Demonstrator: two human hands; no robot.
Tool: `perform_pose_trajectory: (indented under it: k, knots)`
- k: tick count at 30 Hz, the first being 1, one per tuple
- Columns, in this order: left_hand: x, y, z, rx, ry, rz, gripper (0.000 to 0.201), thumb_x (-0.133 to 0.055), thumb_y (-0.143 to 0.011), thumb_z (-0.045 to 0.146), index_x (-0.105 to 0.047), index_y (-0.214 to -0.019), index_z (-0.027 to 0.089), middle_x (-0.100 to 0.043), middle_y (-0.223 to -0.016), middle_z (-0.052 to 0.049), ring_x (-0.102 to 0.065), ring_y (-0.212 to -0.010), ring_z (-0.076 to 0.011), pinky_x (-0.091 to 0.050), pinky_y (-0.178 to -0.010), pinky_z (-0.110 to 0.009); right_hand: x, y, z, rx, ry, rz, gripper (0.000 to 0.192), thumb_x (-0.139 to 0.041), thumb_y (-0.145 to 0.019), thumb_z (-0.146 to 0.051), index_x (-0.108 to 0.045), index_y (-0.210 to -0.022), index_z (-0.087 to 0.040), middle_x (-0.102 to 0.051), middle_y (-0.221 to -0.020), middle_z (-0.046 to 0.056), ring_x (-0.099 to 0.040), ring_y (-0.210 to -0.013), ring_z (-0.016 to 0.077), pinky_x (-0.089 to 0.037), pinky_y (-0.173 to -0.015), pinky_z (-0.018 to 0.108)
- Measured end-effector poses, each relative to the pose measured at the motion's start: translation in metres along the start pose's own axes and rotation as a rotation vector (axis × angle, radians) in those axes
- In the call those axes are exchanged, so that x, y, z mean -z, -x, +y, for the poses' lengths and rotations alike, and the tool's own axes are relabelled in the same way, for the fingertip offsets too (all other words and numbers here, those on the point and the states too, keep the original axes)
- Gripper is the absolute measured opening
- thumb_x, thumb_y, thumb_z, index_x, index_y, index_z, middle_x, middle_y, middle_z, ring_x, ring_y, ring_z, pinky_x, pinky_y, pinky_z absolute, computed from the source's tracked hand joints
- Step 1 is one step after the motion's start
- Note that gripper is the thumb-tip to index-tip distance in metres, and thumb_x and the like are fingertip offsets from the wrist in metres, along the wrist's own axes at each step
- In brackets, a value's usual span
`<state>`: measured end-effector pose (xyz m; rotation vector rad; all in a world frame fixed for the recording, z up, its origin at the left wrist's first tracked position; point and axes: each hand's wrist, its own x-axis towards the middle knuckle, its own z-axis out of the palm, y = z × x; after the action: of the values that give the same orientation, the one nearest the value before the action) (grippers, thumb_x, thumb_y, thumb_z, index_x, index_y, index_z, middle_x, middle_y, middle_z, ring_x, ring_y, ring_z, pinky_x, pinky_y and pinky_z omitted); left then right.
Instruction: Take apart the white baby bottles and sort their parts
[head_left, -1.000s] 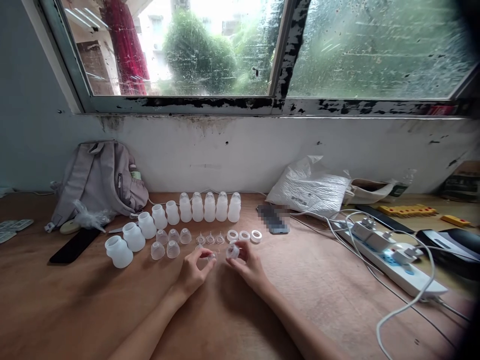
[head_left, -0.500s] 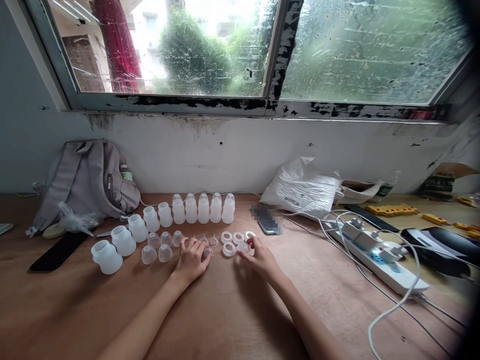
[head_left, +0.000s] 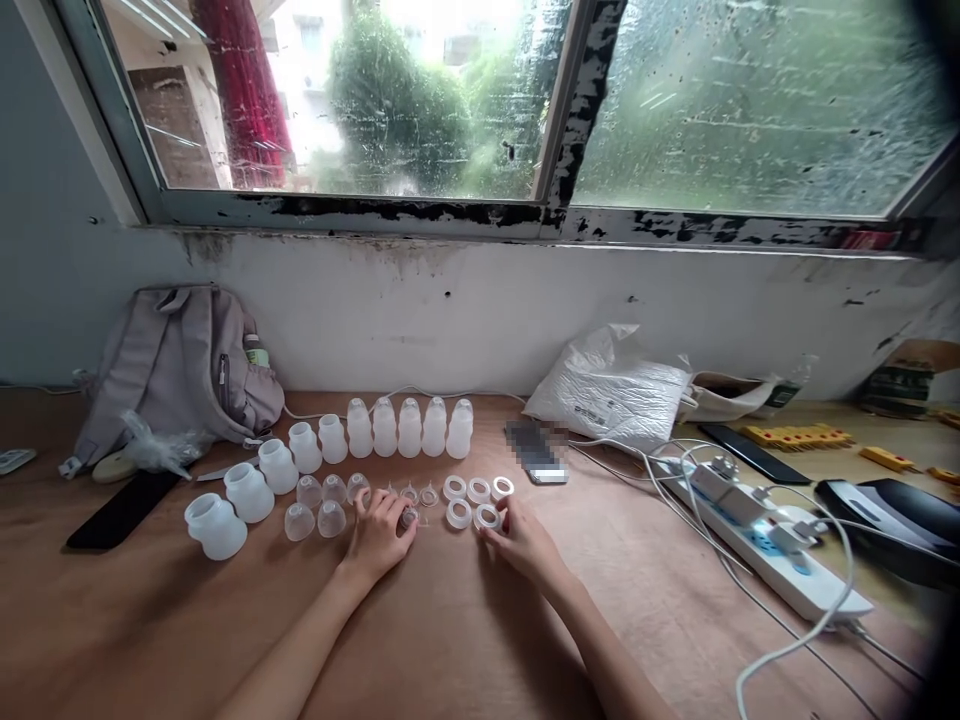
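On the worktop (head_left: pixel 442 630), the right hand (head_left: pixel 528 543) pinches a white ring (head_left: pixel 478 517) just set down, making five, while the left hand (head_left: pixel 377 533) pinches a small clear part (head_left: pixel 408 518).

From here I see the left hand (head_left: pixel 379 535) over a small clear piece (head_left: pixel 409 517) on the counter (head_left: pixel 420 630), the right hand (head_left: pixel 525 540) at a white ring (head_left: pixel 478 514), frosted bottles (head_left: pixel 409 428) behind.

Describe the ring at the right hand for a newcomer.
From the silvery bag, come forward and left to five white rings, two in front. The target is the rightmost front ring, the only one between thumb and forefinger of the right hand.
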<state>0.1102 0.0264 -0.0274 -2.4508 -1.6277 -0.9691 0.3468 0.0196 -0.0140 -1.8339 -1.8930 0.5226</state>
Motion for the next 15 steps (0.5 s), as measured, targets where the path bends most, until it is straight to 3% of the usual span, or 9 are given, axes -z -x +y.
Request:
perform_pose_trajectory:
  k: [10, 15]
  knots:
    - [-0.0003, -0.0013, -0.0005, -0.001, 0.007, 0.020, 0.012, -0.052, -0.073, 0.024, -0.059, -0.083, 0.022, -0.065, -0.085, -0.003, -0.055, -0.087, -0.0212, -0.022, -0.093, -0.046, -0.0026, -0.0029, 0.0024, 0.004, 0.000, 0.012, 0.025, -0.051, -0.069, -0.040, -0.049, -0.086, -0.022, -0.057, -0.071, 0.000, -0.054, -0.067, 0.0164, -0.035, -0.056, 0.024]
    - [0.0022, -0.0004, 0.0020, -0.013, 0.028, 0.045, 0.015, -0.051, -0.074, 0.025, -0.058, -0.087, 0.022, -0.065, -0.087, -0.003, -0.055, -0.087, -0.0214, -0.022, -0.093, -0.045, -0.0001, -0.0042, 0.0038, 0.002, -0.068, -0.022, 0.034, -0.052, -0.068, -0.047, -0.047, -0.090, -0.021, -0.055, -0.065, -0.002, -0.053, -0.063, 0.0162, -0.036, -0.054, 0.025]
